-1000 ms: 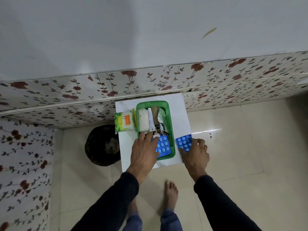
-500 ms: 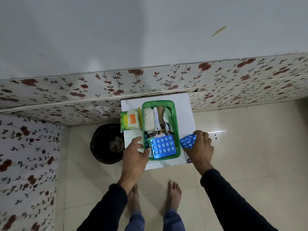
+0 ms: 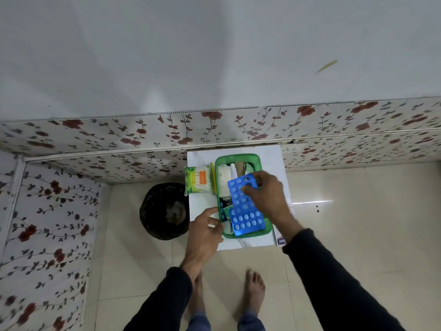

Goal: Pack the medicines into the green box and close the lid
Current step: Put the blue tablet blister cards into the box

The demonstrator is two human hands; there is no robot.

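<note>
The green box stands open on a small white table, filled with a white packet, a tube and foil strips. My right hand holds a blue blister strip over the middle of the box. Another blue blister strip lies in the near end of the box. My left hand rests against the box's near left corner, thumb on the rim. A green pack of cotton buds lies on the table left of the box. I see no lid.
A dark waste bin stands on the tiled floor left of the table. A floral-panelled wall runs behind the table. A printed carton edge shows at the table's near right corner. My bare feet are below.
My right hand lifted the blue blister strip from the table's right edge and brought it over the box. My left hand shifted slightly on the box's left side.
</note>
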